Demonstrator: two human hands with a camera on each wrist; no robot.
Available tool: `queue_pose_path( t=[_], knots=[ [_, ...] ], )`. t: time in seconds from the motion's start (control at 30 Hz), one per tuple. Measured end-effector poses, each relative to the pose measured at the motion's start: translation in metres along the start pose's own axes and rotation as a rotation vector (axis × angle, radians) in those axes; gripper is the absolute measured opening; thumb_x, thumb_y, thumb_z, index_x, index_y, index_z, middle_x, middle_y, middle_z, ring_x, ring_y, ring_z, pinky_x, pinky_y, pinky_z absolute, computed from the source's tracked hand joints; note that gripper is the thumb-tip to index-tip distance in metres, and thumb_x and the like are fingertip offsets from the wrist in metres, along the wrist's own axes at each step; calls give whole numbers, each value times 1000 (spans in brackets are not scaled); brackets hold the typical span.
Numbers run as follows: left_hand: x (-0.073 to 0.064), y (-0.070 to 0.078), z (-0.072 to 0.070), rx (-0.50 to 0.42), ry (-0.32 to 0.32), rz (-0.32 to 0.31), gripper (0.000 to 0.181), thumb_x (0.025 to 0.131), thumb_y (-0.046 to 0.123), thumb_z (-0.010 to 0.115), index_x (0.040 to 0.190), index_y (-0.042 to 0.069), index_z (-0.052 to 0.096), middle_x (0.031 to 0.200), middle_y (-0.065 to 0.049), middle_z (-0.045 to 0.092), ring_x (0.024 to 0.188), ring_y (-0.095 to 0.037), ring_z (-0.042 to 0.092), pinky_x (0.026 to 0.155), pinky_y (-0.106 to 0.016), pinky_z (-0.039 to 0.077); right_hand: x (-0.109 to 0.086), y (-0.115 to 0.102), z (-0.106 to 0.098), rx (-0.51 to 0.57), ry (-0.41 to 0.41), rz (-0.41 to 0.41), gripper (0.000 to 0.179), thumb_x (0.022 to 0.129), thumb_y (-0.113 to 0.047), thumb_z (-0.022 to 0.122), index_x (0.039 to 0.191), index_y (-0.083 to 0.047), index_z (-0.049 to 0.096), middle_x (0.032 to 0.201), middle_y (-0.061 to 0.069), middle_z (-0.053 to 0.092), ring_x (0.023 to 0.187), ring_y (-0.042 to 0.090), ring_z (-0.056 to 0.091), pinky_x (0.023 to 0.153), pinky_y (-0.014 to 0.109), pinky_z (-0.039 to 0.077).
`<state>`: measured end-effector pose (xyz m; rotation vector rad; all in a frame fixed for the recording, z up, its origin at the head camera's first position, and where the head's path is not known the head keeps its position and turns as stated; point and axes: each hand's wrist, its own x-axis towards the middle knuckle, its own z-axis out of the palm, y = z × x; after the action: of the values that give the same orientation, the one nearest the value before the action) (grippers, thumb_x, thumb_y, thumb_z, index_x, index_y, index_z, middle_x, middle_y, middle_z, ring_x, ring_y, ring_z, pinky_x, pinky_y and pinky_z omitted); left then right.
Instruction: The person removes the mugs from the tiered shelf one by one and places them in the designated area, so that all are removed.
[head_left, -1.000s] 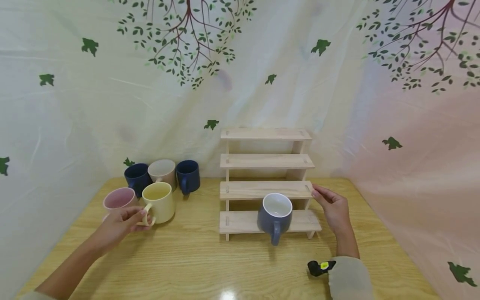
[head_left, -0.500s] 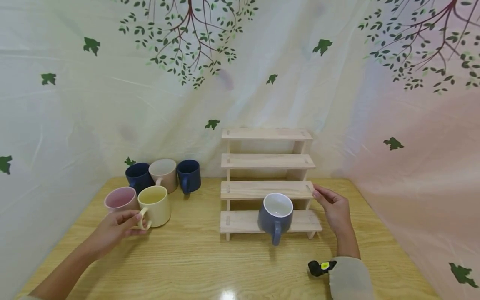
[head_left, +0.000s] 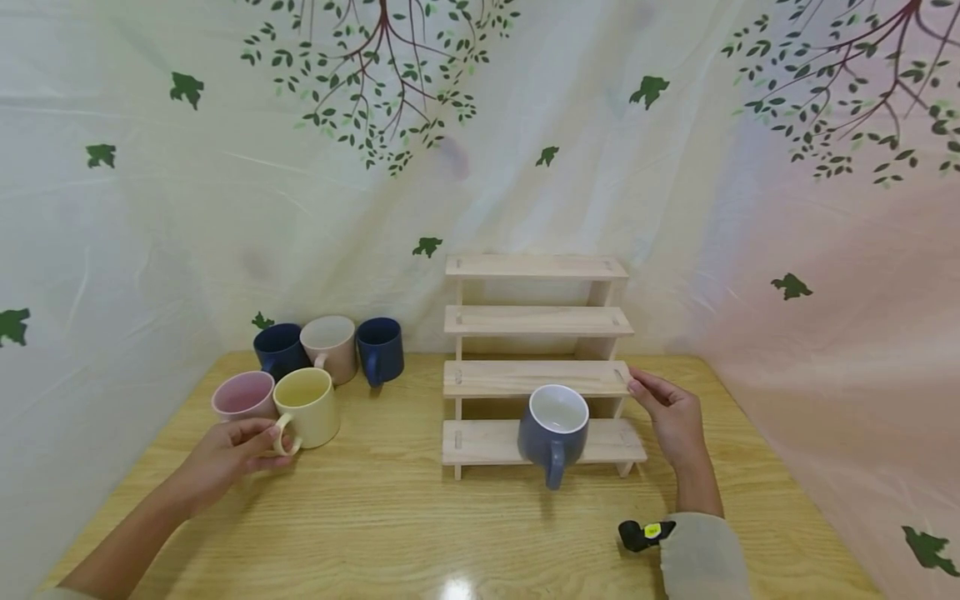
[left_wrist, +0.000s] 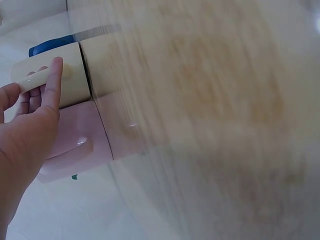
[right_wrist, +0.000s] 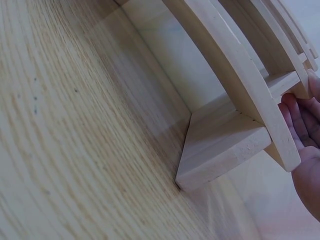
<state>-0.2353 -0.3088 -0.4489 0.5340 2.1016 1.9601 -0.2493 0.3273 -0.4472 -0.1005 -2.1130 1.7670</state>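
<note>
My left hand (head_left: 225, 462) pinches the handle of a yellow mug (head_left: 315, 417), which stands upright on the table at the left. In the left wrist view, thumb and fingers (left_wrist: 52, 85) lie about that handle, and a pink mug (left_wrist: 75, 142) sits right beside it. My right hand (head_left: 672, 421) holds the right end of the second-lowest step of a wooden tiered shelf (head_left: 536, 321); the right wrist view has its fingers (right_wrist: 295, 117) at the board's end. A grey-blue mug (head_left: 543, 437) with a white inside stands on the lowest step, handle toward me.
Behind the yellow mug, two dark blue mugs (head_left: 381, 354) and a beige mug (head_left: 330, 350) stand by the wall. A leaf-printed cloth (head_left: 337, 208) closes off the back and sides of the wooden table (head_left: 390, 517). A black strap piece (head_left: 643, 535) sticks out beside the right sleeve.
The yellow mug has shifted slightly left and come down beside the pink mug, my left hand still on its handle. My right hand keeps its place on the shelf.
</note>
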Motion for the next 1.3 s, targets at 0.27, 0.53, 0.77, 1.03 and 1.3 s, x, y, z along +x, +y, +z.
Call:
queue_pose_path(
  t=[0.27,0.53,0.77,1.03,1.3],
  knots=[
    [1,-2,-2,-31,13,-30,34,107,4,51,119,-28,50,111,-12,62,105,-21,72,92,-39,58,-1,-2,0,15,-1,1,47,95,-23,76,131,5,65,109,-13,74,97,0,66,83,11,54],
    [1,-1,-5,-37,2,-47,25,108,4,50,115,-20,56,110,-9,63,102,-20,72,92,-39,58,-1,-2,-1,-8,4,3,47,95,-25,75,131,3,66,106,-16,72,98,1,65,83,12,54],
    [2,1,-7,-28,-10,-51,23,108,3,50,114,-17,59,108,-8,65,101,-20,72,90,-39,59,-1,-1,-1,11,4,2,46,95,-24,76,131,3,66,108,-14,74,97,0,66,82,11,53],
    [6,19,-10,179,-42,-94,35,106,6,54,118,-27,52,111,-13,70,98,-20,73,86,-43,61,0,0,0,30,5,2,46,95,-22,76,131,5,66,107,-14,74,97,1,66,83,11,54],
    [11,53,2,581,150,-227,29,103,17,63,106,-12,68,89,-11,69,79,-19,65,69,-28,61,2,3,-1,24,1,-16,46,95,-25,76,130,5,67,108,-14,73,98,2,66,83,12,54]
  ],
)
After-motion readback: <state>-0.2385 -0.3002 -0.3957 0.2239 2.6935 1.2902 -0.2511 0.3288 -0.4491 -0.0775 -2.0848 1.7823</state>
